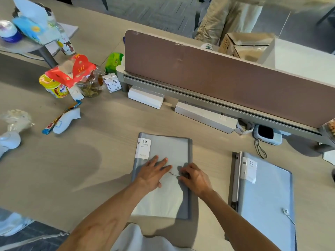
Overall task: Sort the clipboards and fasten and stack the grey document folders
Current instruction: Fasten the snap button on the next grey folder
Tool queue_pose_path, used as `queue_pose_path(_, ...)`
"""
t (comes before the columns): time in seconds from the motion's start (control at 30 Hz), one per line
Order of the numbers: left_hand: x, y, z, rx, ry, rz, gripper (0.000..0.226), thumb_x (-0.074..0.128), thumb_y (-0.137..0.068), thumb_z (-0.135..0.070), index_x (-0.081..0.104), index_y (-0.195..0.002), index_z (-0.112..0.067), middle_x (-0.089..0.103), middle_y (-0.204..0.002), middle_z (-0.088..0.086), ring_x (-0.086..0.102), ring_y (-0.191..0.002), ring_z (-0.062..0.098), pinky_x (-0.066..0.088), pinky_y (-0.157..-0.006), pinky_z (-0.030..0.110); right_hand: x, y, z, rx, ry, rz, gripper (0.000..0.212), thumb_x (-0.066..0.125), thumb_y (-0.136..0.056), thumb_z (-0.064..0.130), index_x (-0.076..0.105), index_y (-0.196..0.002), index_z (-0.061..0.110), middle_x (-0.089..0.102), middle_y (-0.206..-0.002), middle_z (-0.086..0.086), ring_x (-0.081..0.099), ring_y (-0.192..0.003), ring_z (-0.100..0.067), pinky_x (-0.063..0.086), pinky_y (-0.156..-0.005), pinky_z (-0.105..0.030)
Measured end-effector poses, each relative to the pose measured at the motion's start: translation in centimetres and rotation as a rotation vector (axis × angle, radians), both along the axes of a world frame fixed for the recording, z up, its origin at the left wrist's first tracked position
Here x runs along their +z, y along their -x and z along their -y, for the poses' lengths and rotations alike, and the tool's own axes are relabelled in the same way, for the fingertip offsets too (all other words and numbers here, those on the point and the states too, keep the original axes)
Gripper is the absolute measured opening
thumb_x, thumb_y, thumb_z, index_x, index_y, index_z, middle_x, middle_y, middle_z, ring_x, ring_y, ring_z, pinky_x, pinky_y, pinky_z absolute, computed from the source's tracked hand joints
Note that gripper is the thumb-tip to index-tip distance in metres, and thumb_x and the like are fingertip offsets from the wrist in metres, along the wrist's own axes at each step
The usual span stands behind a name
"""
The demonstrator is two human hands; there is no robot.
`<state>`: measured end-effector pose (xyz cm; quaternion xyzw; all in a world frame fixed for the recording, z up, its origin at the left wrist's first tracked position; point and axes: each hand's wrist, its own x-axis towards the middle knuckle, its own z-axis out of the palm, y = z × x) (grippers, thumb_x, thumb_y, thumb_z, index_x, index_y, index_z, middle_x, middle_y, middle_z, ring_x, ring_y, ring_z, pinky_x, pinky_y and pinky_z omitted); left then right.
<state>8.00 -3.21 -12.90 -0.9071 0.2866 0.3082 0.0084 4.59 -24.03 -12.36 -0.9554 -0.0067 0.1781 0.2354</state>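
Observation:
A grey document folder (168, 149) with a white "20 pockets" label lies closed on the desk in front of me. My left hand (154, 173) rests flat on its cover, fingers spread. My right hand (194, 177) is at the folder's right edge, fingers pinched on a thin elastic cord (174, 173) that stretches toward my left hand. A second grey folder (266, 198) with the same label lies to the right, on top of a dark clipboard (235, 178) whose left edge shows beside it.
A brown desk divider (226, 78) runs across the back with white boxes (204, 116) at its foot. Snacks, jars and a red carton (72, 73) crowd the back left. A small grey device (267, 134) with a cord sits right of centre. A person stands beyond the divider.

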Motion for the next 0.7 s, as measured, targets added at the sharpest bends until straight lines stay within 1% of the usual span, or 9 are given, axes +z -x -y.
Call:
queue_pose_path(0.13, -0.3, -0.2, -0.1, 0.055, 0.003, 0.013, 0.095, 0.061, -0.091, -0.035, -0.007, -0.153, -0.010, -0.012, -0.164, 0.003, -0.009, -0.150, 0.025, 0.007, -0.123, 0.037, -0.4, -0.8, -1.2, 0.197, 0.100, 0.064, 0.022, 0.055, -0.090, 0.038, 0.067, -0.103, 0.024, 0.056, -0.107, 0.000, 0.061, -0.094, -0.020, 0.043, -0.067, -0.029)
queue_pose_path(0.23, -0.4, -0.3, -0.2, 0.067, 0.019, 0.024, 0.097, 0.062, -0.090, -0.036, -0.007, -0.153, -0.008, -0.011, -0.164, 0.004, -0.008, -0.151, 0.023, 0.008, -0.123, 0.035, -0.9, -1.6, -1.9, 0.244, 0.138, 0.095, 0.023, 0.050, -0.093, 0.030, 0.065, -0.100, 0.014, 0.059, -0.106, -0.006, 0.061, -0.096, -0.025, 0.046, -0.064, -0.033)
queue_pose_path(0.3, -0.4, -0.3, -0.2, 0.061, 0.026, 0.029, 0.096, 0.061, -0.091, -0.037, -0.006, -0.153, -0.008, -0.011, -0.164, 0.004, -0.007, -0.151, 0.023, 0.008, -0.123, 0.034, -0.8, -2.2, -2.1, 0.217, 0.166, 0.072, 0.025, 0.046, -0.094, 0.029, 0.061, -0.101, 0.009, 0.059, -0.107, -0.008, 0.061, -0.096, -0.028, 0.048, -0.068, -0.037)
queue_pose_path(0.4, -0.4, -0.3, -0.2, 0.068, 0.041, 0.042, 0.097, 0.062, -0.090, -0.037, -0.006, -0.153, -0.008, -0.010, -0.164, 0.003, -0.007, -0.151, 0.023, 0.010, -0.122, 0.035, -0.6, -2.8, -1.5, 0.090, 0.093, -0.011, 0.023, 0.051, -0.089, 0.032, 0.057, -0.094, 0.010, 0.062, -0.099, -0.009, 0.062, -0.089, -0.030, 0.046, -0.071, -0.037)
queue_pose_path(0.47, -0.5, -0.3, -0.2, 0.074, 0.051, 0.044, 0.098, 0.063, -0.089, -0.037, -0.006, -0.153, -0.009, -0.010, -0.164, 0.003, -0.007, -0.151, 0.023, 0.011, -0.123, 0.036, -0.5, -3.1, -1.2, 0.005, 0.010, -0.055, 0.018, 0.057, -0.083, 0.029, 0.054, -0.088, 0.012, 0.065, -0.089, -0.008, 0.061, -0.080, -0.029, 0.044, -0.066, -0.035)
queue_pose_path(0.53, -0.6, -0.3, -0.2, 0.069, 0.051, 0.048, 0.098, 0.063, -0.089, -0.037, -0.006, -0.153, -0.008, -0.010, -0.164, 0.003, -0.007, -0.151, 0.023, 0.009, -0.123, 0.036, -0.6, -3.5, -1.3, -0.061, -0.067, -0.081, 0.018, 0.060, -0.078, 0.023, 0.048, -0.088, 0.015, 0.063, -0.079, -0.006, 0.058, -0.070, -0.027, 0.043, -0.060, -0.035)
queue_pose_path(0.6, -0.5, -0.3, -0.3, 0.065, 0.051, 0.052, 0.098, 0.062, -0.089, -0.037, -0.006, -0.153, -0.008, -0.009, -0.164, 0.004, -0.007, -0.151, 0.023, 0.008, -0.122, 0.035, -0.8, -3.7, -1.3, -0.044, -0.116, -0.082, 0.022, 0.060, -0.076, 0.020, 0.042, -0.089, 0.018, 0.059, -0.076, -0.004, 0.052, -0.064, -0.026, 0.041, -0.058, -0.035)
queue_pose_path(0.63, -0.5, -0.3, -0.3, 0.065, 0.054, 0.052, 0.098, 0.062, -0.089, -0.037, -0.006, -0.153, -0.008, -0.009, -0.164, 0.004, -0.007, -0.151, 0.024, 0.008, -0.122, 0.035, -0.9, -3.7, -1.2, -0.009, -0.121, -0.073, 0.020, 0.058, -0.077, 0.019, 0.042, -0.089, 0.018, 0.059, -0.077, -0.005, 0.050, -0.063, -0.026, 0.041, -0.058, -0.035)
queue_pose_path(0.7, -0.6, -0.3, -0.3, 0.063, 0.058, 0.053, 0.098, 0.062, -0.089, -0.038, -0.006, -0.153, -0.008, -0.009, -0.164, 0.005, -0.007, -0.151, 0.024, 0.007, -0.122, 0.035, -1.3, -3.5, -0.9, 0.065, -0.119, -0.044, 0.009, 0.054, -0.080, 0.016, 0.050, -0.086, 0.012, 0.060, -0.084, -0.007, 0.052, -0.068, -0.026, 0.046, -0.063, -0.038)
